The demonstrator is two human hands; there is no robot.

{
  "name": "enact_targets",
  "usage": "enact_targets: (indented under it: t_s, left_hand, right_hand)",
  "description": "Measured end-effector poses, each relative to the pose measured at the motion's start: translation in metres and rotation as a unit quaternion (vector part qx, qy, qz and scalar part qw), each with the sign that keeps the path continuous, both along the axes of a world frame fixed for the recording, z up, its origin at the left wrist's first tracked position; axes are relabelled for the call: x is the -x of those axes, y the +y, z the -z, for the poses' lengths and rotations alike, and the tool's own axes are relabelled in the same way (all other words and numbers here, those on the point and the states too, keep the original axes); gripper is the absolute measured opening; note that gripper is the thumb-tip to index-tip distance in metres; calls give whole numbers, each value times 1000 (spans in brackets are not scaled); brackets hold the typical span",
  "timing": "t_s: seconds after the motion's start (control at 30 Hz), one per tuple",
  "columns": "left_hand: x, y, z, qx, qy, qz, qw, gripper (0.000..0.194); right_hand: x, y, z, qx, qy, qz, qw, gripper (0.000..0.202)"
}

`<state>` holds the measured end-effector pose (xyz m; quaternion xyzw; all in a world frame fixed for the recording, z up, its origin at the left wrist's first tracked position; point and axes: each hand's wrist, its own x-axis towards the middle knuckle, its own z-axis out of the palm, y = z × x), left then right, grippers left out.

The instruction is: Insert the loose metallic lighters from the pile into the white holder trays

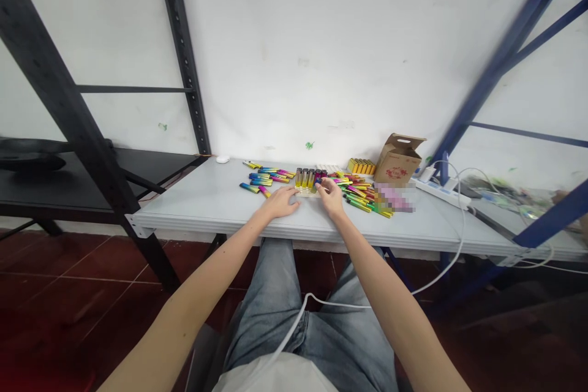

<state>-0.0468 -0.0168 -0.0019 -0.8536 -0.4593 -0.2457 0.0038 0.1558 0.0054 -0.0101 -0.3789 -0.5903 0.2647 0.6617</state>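
In the middle of the table several shiny lighters (305, 179) with dark tops stand upright in a row in a pale, see-through tray (307, 193). My right hand (330, 197) is at the right part of this row, its fingers closed on a lighter (318, 183) with a blue top. Beside the tray's left end lies my left hand (281, 203), palm down, with its fingers stretched towards the tray; whether they touch it is hard to make out. Loose blue, yellow and pink lighters (269, 176) lie beyond the left hand. More green, yellow and red ones (361, 193) are piled to the right.
A block of yellow lighters (361, 165) stands by the wall, next to an open brown cardboard box (397, 160). A white power strip (443, 192) with cables lies at the right. A small white case (223, 159) sits at the back left. Shelf posts flank the grey table (184, 202).
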Motion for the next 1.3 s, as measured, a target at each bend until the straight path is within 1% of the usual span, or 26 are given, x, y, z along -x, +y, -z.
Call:
enact_targets:
  t_s: [0.13,0.3,0.47,0.6,0.73,0.93,1.0,1.13,1.3]
  left_hand:
    - [0,0,0,-7,-1,-1,1000,45]
    - [0,-1,-1,-15,-5,1,1000,43]
    - [0,-1,1,-29,-3,9,1000,38]
    - [-2,-2,1,-30,3,-7,1000,33]
    - [-4,-5,-1,-30,14,-16,999,32]
    - [-4,-10,-7,-30,15,-13,999,36]
    - [-4,-11,-8,-25,12,-6,1000,41]
    - [-4,-8,-6,-15,-2,6,1000,59]
    - [-3,-4,-2,2,-2,7,1000,62]
  right_hand:
    - [-2,0,2,-45,-62,56,995,36]
    - [3,-1,0,-96,-137,126,978,28]
    - [28,3,-7,-142,-213,152,955,22]
    - [47,11,-7,-128,-238,179,946,21]
    - [51,18,-5,-109,-255,186,943,23]
    - [51,20,-6,-124,-270,174,939,25]
    - [52,21,-7,-127,-260,174,941,25]
    - [51,23,-7,-129,-248,163,946,24]
    - [46,24,-6,-108,-239,144,954,24]
